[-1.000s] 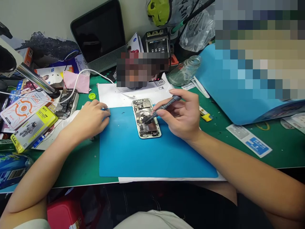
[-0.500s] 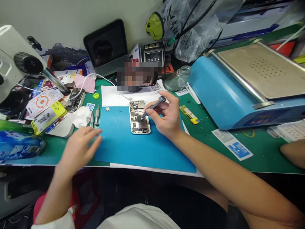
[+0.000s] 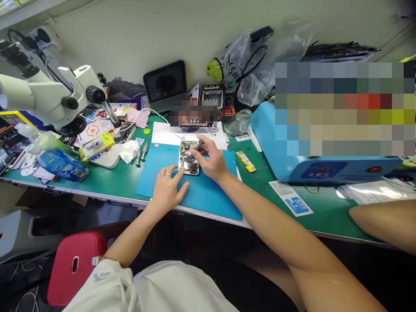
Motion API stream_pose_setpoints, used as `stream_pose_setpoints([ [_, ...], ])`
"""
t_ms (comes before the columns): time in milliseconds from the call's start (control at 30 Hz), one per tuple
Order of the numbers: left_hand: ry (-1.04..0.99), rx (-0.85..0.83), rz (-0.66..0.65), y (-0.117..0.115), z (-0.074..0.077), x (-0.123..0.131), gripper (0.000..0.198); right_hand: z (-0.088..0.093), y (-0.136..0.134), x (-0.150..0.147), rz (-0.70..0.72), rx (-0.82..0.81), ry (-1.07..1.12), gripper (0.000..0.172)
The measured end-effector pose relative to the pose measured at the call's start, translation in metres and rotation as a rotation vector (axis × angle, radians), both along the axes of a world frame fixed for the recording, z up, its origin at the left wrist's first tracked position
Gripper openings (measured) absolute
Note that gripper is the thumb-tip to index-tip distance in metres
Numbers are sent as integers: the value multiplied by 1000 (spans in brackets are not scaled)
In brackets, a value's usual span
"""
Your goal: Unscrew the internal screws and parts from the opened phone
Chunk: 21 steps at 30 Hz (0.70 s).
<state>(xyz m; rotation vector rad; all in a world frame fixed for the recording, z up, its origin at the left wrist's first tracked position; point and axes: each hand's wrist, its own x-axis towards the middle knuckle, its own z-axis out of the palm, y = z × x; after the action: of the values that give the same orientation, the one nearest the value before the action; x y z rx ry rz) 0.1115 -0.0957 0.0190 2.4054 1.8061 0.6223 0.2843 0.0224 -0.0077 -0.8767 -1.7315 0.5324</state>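
An opened smartphone lies on the blue mat, its circuit board and inner parts exposed. My right hand is closed on a dark, slim-handled tool, which slants down over the middle of the phone. The tool's tip is too small to make out. My left hand, with a ring on one finger, rests on the mat with fingers spread. Its fingertips reach the phone's lower left edge; whether they press on it I cannot tell. A tiny pale part sits at the mat's upper left.
Two screwdrivers and a crumpled tissue lie left of the mat. A microscope overhangs the left side. Right are a glass jar, a yellow packet and a blue machine. Another person's arm rests at far right.
My left hand has moved right, from beside the mat to the phone's lower edge. The right hand still holds the tool over the phone. The camera view has shifted, showing more surroundings.
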Motion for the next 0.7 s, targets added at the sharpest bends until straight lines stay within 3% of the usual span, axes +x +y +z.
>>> stream_pose_setpoints([
  [133, 10, 16, 100, 0, -10, 2, 40, 10, -2, -3, 14, 138, -132, 48],
  [267, 58, -4, 73, -6, -11, 2, 38, 9, -7, 0, 83, 283, -229, 45],
  [500, 130, -39, 49, -4, -8, 7, 42, -10, -13, 3, -92, 331, -71, 46],
  [700, 161, -51, 35, -3, -8, 8, 44, -13, -13, -2, -67, 320, -162, 39],
])
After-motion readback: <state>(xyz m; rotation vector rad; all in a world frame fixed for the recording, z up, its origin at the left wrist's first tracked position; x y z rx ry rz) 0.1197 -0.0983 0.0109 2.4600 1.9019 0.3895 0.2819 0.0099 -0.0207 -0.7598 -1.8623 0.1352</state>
